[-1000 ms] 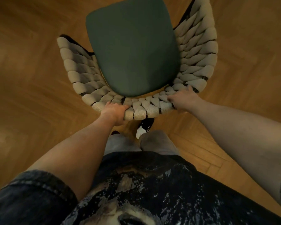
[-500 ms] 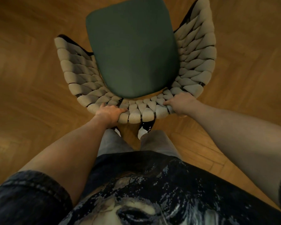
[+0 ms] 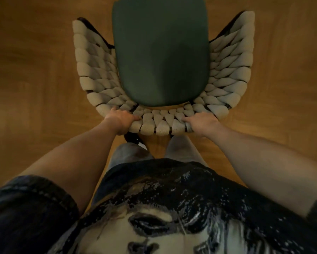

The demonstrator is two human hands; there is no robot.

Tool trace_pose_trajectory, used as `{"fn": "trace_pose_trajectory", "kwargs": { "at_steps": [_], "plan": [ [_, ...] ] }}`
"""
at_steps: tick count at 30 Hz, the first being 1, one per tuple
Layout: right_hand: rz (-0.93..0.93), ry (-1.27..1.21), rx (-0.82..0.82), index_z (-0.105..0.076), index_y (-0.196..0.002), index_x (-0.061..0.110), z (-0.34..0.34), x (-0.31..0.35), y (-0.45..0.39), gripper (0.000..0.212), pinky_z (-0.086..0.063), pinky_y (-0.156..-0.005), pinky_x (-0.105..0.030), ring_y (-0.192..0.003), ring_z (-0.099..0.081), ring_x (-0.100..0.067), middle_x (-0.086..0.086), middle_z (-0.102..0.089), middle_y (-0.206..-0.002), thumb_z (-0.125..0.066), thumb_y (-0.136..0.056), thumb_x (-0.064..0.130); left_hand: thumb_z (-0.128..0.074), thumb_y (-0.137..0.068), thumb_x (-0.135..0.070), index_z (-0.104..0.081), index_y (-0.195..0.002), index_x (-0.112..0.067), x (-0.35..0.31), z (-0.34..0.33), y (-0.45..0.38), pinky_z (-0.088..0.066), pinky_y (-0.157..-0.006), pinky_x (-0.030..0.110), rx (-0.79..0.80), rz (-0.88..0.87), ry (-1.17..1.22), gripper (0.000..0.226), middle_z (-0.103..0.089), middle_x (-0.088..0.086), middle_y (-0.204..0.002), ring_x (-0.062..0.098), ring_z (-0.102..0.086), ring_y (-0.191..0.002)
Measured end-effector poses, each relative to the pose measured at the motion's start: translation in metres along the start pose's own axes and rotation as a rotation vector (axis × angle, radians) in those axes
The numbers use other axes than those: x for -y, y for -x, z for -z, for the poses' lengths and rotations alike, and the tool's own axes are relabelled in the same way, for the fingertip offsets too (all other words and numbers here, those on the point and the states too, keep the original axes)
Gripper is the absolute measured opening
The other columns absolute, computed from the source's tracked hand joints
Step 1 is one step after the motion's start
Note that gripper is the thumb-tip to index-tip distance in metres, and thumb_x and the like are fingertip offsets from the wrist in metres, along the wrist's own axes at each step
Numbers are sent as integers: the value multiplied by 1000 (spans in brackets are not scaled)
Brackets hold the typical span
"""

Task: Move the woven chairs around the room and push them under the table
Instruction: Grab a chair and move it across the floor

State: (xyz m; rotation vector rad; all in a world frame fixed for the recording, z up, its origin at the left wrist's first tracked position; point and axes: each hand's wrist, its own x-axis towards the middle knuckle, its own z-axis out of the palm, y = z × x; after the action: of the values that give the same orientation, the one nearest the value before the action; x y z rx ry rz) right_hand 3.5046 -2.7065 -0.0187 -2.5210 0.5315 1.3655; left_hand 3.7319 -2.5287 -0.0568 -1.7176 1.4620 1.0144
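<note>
Rope, thick and cream-coloured, wraps the curved back of the woven chair [image 3: 232, 66] in puffy, overlapping loops on a dark frame. My left hand [image 3: 120, 121] is closed over the back's top rim, fingers curled onto the weave; my right hand [image 3: 202, 123] grips the same rim further along, fingers pressed into the loops (thumb hidden, so I cannot tell how far it wraps). Between and beyond my hands lies the seat cushion [image 3: 161, 52], dark green, smooth, rounded at its corners. The chair stands on wooden parquet floor [image 3: 29, 70], its seat front pointing straight away from me, long axis running forward from my hands. No writing shows on it.
</note>
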Motion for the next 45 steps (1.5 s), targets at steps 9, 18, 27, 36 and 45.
{"fn": "trace_pose_trajectory", "kwargs": {
  "at_steps": [9,18,27,36,45],
  "plan": [
    [-190,-295,-18,-42,-150,36,-19,33,-5,53,-47,-87,-39,-119,-58,-28,-6,-61,-129,-49,-101,15,-56,-96,-18,-19,-156,-44,38,55,-18,-31,-113,47,29,-165,-305,75,-50,0,-146,26,-48,-132],
    [-327,-517,4,-40,-150,34,-17,56,0,54,-42,-80,-41,-120,-58,-30,-6,-60,-131,-52,-99,19,-56,-95,-18,-16,-157,-44,51,112,-46,-26,-115,45,48,-294,-575,78,-45,-1,-151,24,-45,-136],
    [-477,-796,-11,-35,-153,32,7,95,-14,65,-45,-82,-42,-121,-57,-30,-7,-60,-131,-60,-95,17,-56,-96,-22,-19,-156,-46,76,166,-85,-30,-112,46,32,-441,-828,74,-47,-2,-147,24,-48,-132],
    [-687,-1086,-7,-37,-152,33,29,143,-44,60,-46,-91,-45,-124,-56,-29,-4,-59,-134,-58,-97,20,-62,-93,-17,-18,-156,-47,72,223,-121,-35,-109,47,13,-611,-1152,82,-51,-2,-143,25,-50,-130],
    [-856,-1370,-15,-40,-149,32,48,158,-62,58,-46,-94,-46,-124,-55,-29,-5,-59,-133,-60,-95,21,-64,-89,-20,-19,-155,-47,31,269,-159,-32,-111,47,12,-775,-1417,85,-51,-6,-144,23,-51,-130]
  ]
}}
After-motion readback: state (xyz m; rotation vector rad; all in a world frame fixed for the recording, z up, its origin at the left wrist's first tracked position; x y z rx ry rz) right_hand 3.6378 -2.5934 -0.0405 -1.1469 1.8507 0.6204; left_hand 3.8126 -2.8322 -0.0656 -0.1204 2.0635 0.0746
